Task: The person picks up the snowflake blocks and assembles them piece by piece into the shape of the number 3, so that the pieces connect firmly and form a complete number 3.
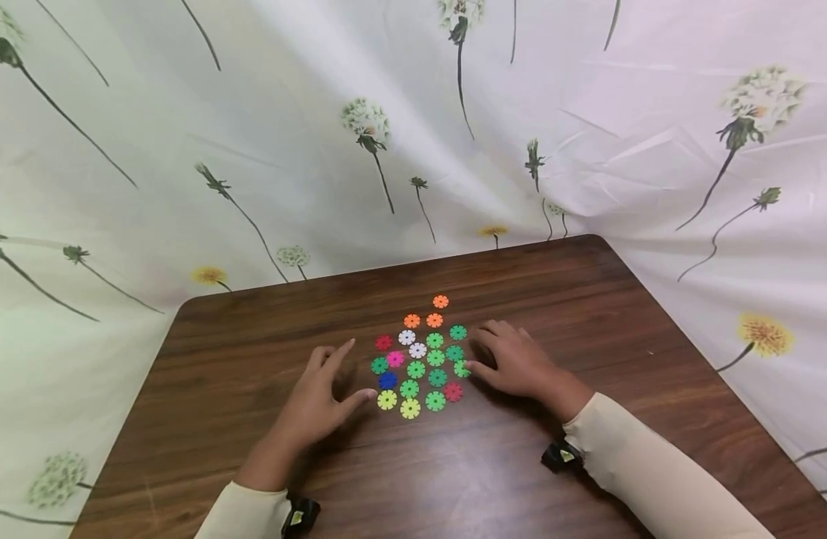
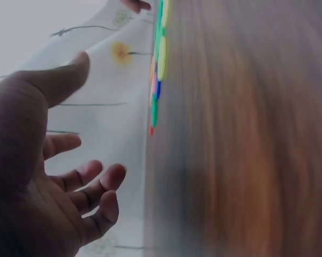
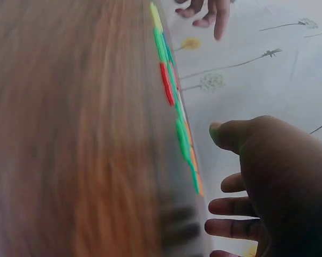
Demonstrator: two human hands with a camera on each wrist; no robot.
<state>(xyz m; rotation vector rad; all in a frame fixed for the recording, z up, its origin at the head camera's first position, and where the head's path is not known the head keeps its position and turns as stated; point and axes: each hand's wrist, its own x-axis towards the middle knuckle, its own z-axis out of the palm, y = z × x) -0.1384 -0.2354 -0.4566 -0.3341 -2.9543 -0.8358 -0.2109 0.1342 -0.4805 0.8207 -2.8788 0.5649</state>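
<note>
Several notched plastic discs lie flat in a loose cluster on the wooden table, among them an orange disc (image 1: 440, 301), a white disc (image 1: 417, 350), a blue disc (image 1: 388, 380), a pink disc (image 1: 395, 358), a yellow disc (image 1: 410, 408) and a green disc (image 1: 435, 401). To the left of the cluster, my left hand (image 1: 315, 404) hovers with fingers and thumb spread, holding nothing. My right hand (image 1: 514, 361) is at the cluster's right side, its thumb over the edge of a light green disc (image 1: 461, 368). In the right wrist view, that hand (image 3: 257, 187) appears raised above the table, its fingers extended.
The brown wooden table (image 1: 561, 292) spreads around the discs. Behind and beside it hangs a white sheet (image 1: 285, 112) printed with dandelions. Each wrist carries a black strapped device, such as the one (image 1: 561, 455) on the right.
</note>
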